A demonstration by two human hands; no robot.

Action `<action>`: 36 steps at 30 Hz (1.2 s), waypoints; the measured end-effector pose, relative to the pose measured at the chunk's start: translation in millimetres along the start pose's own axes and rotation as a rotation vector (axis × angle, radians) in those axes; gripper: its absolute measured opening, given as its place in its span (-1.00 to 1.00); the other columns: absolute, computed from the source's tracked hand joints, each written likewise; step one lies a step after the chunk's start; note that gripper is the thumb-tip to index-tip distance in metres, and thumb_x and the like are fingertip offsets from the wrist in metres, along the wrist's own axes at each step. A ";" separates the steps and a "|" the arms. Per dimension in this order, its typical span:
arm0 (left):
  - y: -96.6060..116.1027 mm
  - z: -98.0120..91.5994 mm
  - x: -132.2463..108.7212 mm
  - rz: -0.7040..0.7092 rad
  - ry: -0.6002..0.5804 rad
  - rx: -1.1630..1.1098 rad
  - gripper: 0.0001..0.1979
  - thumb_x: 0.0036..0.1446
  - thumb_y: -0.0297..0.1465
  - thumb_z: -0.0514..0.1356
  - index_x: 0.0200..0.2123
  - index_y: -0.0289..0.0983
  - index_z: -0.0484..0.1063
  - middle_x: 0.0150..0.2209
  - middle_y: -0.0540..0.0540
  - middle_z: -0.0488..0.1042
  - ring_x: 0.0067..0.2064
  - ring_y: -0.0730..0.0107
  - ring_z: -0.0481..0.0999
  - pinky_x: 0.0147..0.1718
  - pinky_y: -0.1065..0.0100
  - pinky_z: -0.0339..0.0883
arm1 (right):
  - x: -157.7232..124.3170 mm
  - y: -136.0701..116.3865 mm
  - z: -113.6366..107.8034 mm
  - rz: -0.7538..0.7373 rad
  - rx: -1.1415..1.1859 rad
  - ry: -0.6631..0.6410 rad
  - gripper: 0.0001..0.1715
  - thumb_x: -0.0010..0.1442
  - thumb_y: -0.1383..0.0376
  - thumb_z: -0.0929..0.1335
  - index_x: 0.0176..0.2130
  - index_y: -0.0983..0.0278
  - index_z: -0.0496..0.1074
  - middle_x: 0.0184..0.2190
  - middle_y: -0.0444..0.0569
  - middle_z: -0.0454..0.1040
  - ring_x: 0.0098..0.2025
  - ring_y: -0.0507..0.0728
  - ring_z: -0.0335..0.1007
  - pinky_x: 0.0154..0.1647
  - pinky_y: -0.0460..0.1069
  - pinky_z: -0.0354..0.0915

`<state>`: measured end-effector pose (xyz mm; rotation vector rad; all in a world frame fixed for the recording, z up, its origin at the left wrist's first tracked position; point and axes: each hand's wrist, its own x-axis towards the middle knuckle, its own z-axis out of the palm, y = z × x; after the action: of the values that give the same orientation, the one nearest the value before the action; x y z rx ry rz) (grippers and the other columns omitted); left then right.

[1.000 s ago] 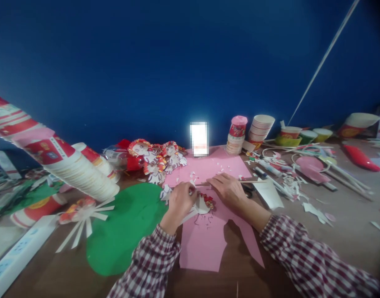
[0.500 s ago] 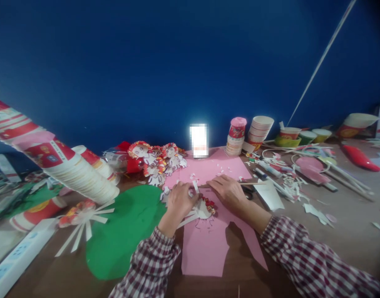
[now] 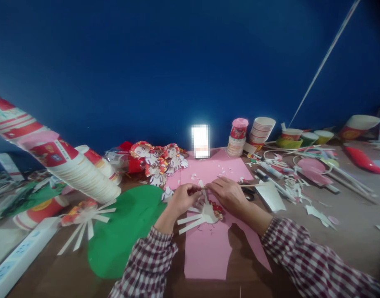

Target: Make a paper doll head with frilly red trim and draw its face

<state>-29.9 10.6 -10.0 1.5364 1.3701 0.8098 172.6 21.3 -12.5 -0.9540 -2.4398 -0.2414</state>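
A white paper cutout [image 3: 209, 213] with long strips fanning from a round base and red and gold curls on its right edge lies beneath my hands. Across one of its upper strips runs a thin wooden stick [image 3: 250, 185]. My right hand [image 3: 228, 194] is closed over the stick, whose far end sticks out to the right. At the stick's left end, the fingers of my left hand [image 3: 184, 199] are pinched together, with the strip between the two hands. Under the cutout is a pink sheet [image 3: 205, 258] with dark marks.
A green sheet [image 3: 121, 244] lies left, beside another strip-cut piece [image 3: 90, 217] and a power strip [image 3: 19, 256]. Stacked paper cups [image 3: 84, 182] lean at left. Decorated paper figures [image 3: 157, 161] stand behind. Scissors [image 3: 248, 192], markers [image 3: 272, 169] and paper scraps [image 3: 320, 215] lie right.
My left hand has drawn back slightly and moved up to the stick's end, uncovering more of the cutout's strips. The cutout has shifted a little right, and more of the stick shows.
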 end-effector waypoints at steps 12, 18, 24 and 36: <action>7.9 -2.2 -0.2 0.191 0.297 0.068 -0.82 0.03 -0.33 0.19 -0.33 -0.32 0.45 -0.39 -0.11 0.53 -0.36 0.37 0.51 -0.36 0.40 0.36 | -0.6 0.9 3.6 0.004 0.016 0.015 -0.77 0.25 0.38 0.25 -0.11 0.26 0.41 -0.35 -0.01 0.44 -0.29 0.09 0.29 -0.20 -0.02 0.19; 10.2 -1.5 -3.0 0.240 0.241 0.193 -0.83 0.09 -0.35 0.13 -0.32 -0.29 0.48 -0.35 -0.09 0.54 -0.33 0.38 0.50 -0.32 0.42 0.34 | -0.9 0.5 0.8 0.121 -0.032 -0.025 -0.80 0.25 0.33 0.26 -0.15 0.22 0.43 -0.37 -0.04 0.44 -0.31 0.08 0.29 -0.32 -0.06 0.13; 19.2 -3.4 -3.1 0.228 0.164 0.060 -0.79 0.08 -0.31 0.14 -0.34 -0.33 0.47 -0.37 -0.09 0.54 -0.34 0.40 0.49 -0.34 0.45 0.32 | -1.6 3.9 3.6 0.212 -0.092 -0.025 -0.74 0.23 0.34 0.28 -0.07 0.17 0.40 -0.32 -0.06 0.47 -0.31 0.09 0.31 -0.35 -0.05 0.08; 25.1 4.6 25.8 -0.027 0.000 0.355 -0.64 0.00 -0.21 0.15 -0.70 -0.31 0.38 -0.73 -0.02 0.33 -0.67 0.46 0.31 -0.65 0.44 0.07 | -1.5 6.9 1.5 0.233 -0.122 0.012 -0.74 0.23 0.35 0.27 -0.08 0.18 0.41 -0.32 -0.04 0.47 -0.31 0.10 0.30 -0.30 -0.02 0.08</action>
<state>-11.4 35.4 9.1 1.7804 1.5941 0.5695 177.7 26.0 -14.7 -1.2741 -2.2982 -0.3147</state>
